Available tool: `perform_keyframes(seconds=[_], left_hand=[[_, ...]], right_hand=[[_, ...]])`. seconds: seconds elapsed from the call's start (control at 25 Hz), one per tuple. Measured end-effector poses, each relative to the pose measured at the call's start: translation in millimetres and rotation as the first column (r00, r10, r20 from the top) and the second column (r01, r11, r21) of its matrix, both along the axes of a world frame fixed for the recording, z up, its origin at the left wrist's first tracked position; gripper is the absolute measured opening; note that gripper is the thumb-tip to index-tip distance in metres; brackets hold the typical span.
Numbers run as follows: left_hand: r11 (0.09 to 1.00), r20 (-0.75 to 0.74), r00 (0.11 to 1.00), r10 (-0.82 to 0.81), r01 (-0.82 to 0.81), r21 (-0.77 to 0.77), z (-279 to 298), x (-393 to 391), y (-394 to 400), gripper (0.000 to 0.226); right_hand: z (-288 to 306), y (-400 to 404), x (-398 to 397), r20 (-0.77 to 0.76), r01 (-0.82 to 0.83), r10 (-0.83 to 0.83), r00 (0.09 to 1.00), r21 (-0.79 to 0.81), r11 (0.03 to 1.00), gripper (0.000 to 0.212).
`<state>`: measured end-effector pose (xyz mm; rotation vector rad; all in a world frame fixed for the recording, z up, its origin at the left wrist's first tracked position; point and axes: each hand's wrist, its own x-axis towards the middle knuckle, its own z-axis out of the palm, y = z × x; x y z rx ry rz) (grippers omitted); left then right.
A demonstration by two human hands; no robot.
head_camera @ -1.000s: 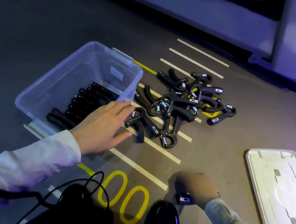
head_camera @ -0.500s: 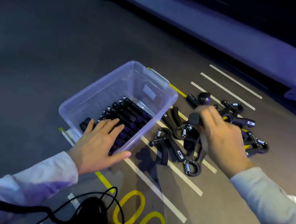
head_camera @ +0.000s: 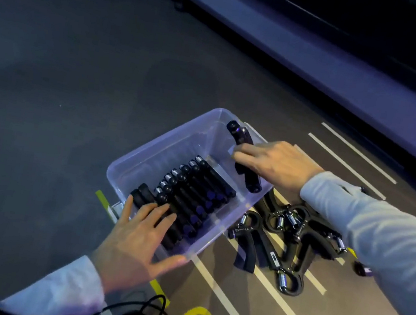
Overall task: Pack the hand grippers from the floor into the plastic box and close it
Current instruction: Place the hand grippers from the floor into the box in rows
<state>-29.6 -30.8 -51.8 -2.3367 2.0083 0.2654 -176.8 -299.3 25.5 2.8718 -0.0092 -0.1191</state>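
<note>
One hand gripper (head_camera: 244,160) sits gripped in my right hand (head_camera: 278,165) over the plastic box (head_camera: 148,153); my left hand (head_camera: 134,243) rests flat, fingers straight, on packed grippers (head_camera: 195,196).

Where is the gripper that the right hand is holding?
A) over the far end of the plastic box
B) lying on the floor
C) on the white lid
A: the right hand holds a black hand gripper over the far end of the plastic box, above its rim.
</note>
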Motion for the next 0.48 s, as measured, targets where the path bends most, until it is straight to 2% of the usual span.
perform_keyframes(seconds=[0.12, 0.24, 0.32, 0.48], left_hand=[[0.997, -0.009, 1.000, -0.017, 0.016, -0.082, -9, 1, 3, 0.082], [0.990, 0.009, 0.999, -0.052, 0.053, -0.129, -14, 1, 3, 0.079], [0.989, 0.011, 0.998, -0.055, 0.056, -0.135, -14, 0, 3, 0.078], [0.990, -0.006, 0.999, -0.040, 0.039, -0.139, -18, 1, 3, 0.078]], right_hand=[[-17, -10, 20, -0.162, -0.063, 0.057, 0.985, -0.028, 0.998, 0.042], [-34, -12, 39, -0.377, 0.029, -0.044, 0.925, -0.045, 0.999, 0.044], [-45, -15, 51, -0.430, 0.067, -0.080, 0.899, -0.045, 0.997, 0.043], [-69, -21, 69, -0.489, 0.030, -0.065, 0.870, -0.080, 0.996, 0.033]])
